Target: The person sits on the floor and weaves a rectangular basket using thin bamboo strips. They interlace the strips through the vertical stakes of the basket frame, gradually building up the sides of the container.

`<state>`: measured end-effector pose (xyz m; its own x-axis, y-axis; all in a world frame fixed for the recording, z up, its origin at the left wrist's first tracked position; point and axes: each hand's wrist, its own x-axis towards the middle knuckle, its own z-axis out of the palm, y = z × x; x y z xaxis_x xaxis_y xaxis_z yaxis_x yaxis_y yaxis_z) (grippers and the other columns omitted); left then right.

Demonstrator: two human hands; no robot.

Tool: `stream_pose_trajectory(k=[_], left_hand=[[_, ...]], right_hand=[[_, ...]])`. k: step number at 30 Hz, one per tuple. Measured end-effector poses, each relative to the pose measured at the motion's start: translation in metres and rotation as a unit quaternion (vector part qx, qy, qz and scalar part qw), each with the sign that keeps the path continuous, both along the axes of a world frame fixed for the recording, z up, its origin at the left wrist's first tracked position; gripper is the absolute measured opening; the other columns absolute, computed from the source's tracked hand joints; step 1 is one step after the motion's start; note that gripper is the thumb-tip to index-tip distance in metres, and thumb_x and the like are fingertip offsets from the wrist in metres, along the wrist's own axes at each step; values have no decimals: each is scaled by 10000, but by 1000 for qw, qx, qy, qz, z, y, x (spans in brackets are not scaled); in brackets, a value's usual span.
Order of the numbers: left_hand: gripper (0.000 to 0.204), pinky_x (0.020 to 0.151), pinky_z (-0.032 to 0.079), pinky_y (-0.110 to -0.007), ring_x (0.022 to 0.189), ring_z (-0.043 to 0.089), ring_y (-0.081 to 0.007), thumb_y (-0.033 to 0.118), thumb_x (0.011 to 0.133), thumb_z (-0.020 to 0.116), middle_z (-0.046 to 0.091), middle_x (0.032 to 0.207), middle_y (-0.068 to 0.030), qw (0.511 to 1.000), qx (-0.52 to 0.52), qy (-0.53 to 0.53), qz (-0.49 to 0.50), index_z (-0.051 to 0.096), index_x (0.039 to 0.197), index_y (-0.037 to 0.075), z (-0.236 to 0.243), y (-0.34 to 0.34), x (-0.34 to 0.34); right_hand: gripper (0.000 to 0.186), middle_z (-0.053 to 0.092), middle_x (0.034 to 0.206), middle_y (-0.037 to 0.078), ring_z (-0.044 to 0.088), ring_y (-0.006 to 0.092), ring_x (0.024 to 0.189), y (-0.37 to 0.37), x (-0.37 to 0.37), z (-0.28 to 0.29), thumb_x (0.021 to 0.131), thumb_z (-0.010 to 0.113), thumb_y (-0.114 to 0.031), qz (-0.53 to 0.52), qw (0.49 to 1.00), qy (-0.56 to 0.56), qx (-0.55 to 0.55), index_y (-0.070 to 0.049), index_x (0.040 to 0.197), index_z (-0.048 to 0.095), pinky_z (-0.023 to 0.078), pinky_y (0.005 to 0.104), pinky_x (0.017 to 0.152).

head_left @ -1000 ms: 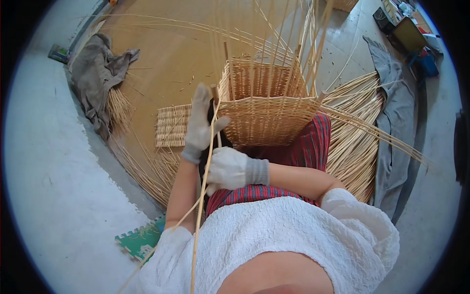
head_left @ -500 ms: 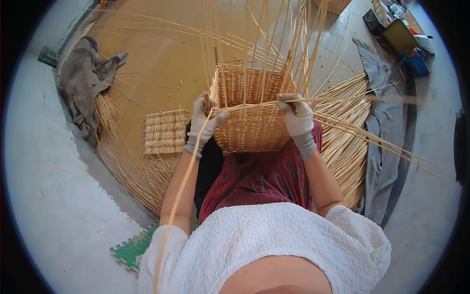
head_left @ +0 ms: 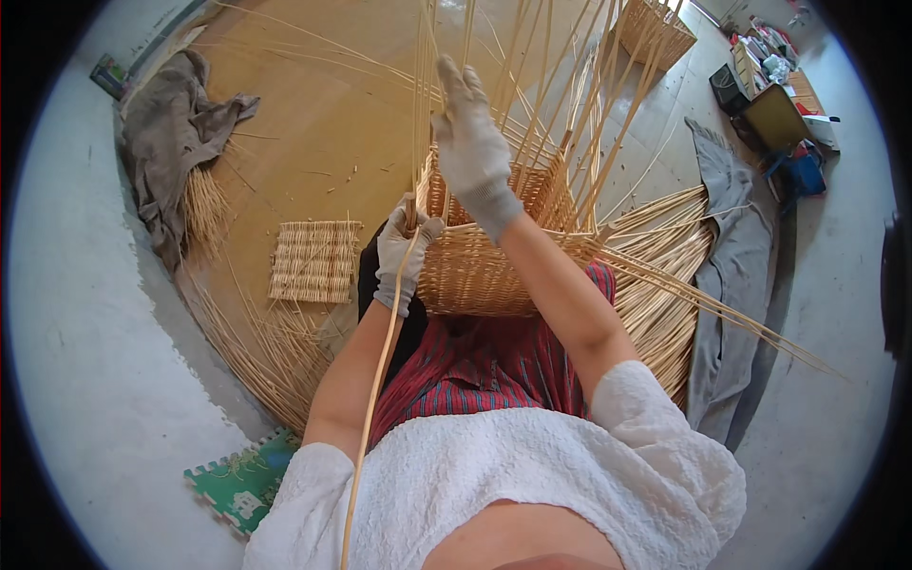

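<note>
A partly woven wicker basket rests at my lap, its tall upright stakes rising from the rim. My left hand, in a pale work glove, is closed round the basket's near left corner. Under its thumb runs a long wicker rod, which trails back along my left forearm. Above the basket opening my gloved right hand is raised, fingers stretched out and holding nothing visible. Its fingertips are beside the left-hand stakes; whether they touch cannot be made out.
Loose rods lie in a bundle at the right beside a grey cloth, with more rods at the left. A flat woven panel lies left of the basket. Another basket stands far right.
My right hand has left the near right rim, moving up and left over the basket to the stakes, its fingers now stretched out. My left hand keeps its hold at the corner.
</note>
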<state>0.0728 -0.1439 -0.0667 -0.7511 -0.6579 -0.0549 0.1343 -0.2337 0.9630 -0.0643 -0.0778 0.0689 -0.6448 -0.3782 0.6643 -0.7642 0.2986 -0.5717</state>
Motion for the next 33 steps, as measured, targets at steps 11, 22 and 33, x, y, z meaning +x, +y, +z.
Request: stream_pose_trajectory(k=[11, 22, 33], left_hand=[[188, 712, 473, -235, 739, 516, -53, 162, 945, 780, 572, 808, 55, 998, -34, -10, 57, 620, 932, 64, -8, 4, -3], [779, 1009, 510, -315, 1221, 545, -210, -31, 865, 757, 491, 1413, -109, 984, -17, 23, 177, 359, 1532, 26, -21, 12, -15], [280, 589, 572, -277, 693, 703, -148, 240, 1069, 565, 689, 1108, -106, 937, -200, -201, -206, 606, 1246, 26, 59, 35, -28]], right_hand=[[410, 729, 914, 195, 725, 315, 797, -19, -32, -25, 956, 631, -134, 23, 970, -236, 51, -58, 1343, 515, 564, 436, 736], [232, 716, 994, 108, 706, 194, 911, 145, 44, -114, 1087, 500, -129, 204, 854, -415, -240, -69, 1311, 494, 611, 299, 684], [116, 751, 1093, 144, 728, 184, 975, 172, 44, -113, 1009, 612, -4, 50, 833, -473, -284, -20, 1123, 631, 595, 288, 722]])
